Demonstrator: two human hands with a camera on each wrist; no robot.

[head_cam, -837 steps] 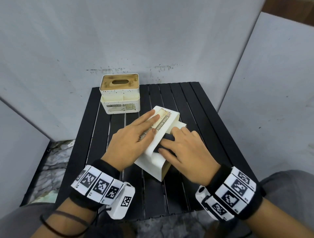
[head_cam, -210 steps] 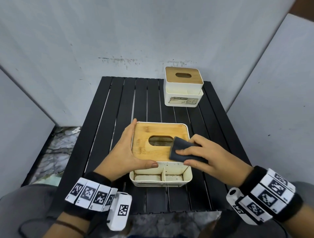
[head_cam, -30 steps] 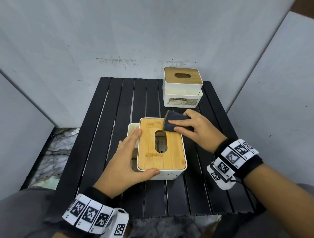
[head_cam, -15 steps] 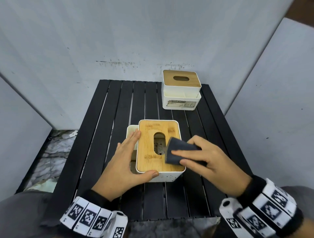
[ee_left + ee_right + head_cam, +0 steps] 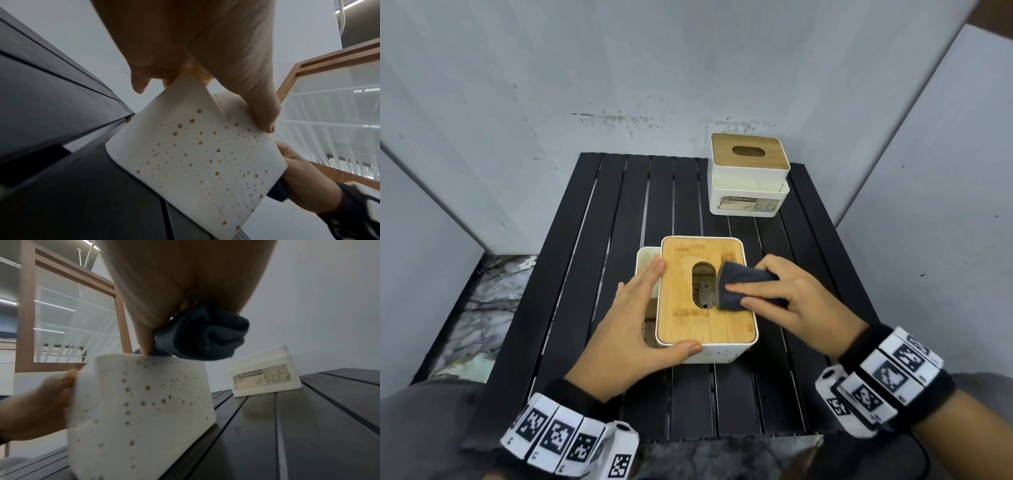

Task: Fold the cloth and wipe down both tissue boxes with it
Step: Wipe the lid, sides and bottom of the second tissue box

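Cloth (image 5: 743, 290): dark, folded into a thick pad, held in the right hand (image 5: 787, 301) with fingers laid over it and thumb tucked under, pressed on the right half of the bamboo lid (image 5: 702, 318) of the near tissue box (image 5: 717, 356). This box sits mid-tabletop, toward the front edge. The pad's left edge sits right at the oval slot (image 5: 703, 286). Left hand (image 5: 633, 329) braces the box: fingers straight along its left side, thumb hooked round the front left corner.

Second tissue box (image 5: 748, 192) stands at the far right corner of the slatted tabletop (image 5: 571, 274), untouched by either hand.

Judgement on the stroke: keep the pad flat, press evenly, run long passes with the grain, skirt the slot so the cloth does not snag or drop in; keep the left hand braced so the box does not skid. The spotted white front wall (image 5: 144, 402) likely still needs a pass.

Versus half a second ago: the pad sits slightly farther up the lid; the left hand's brace is unchanged. A second ago the pad was at the lid's far right corner
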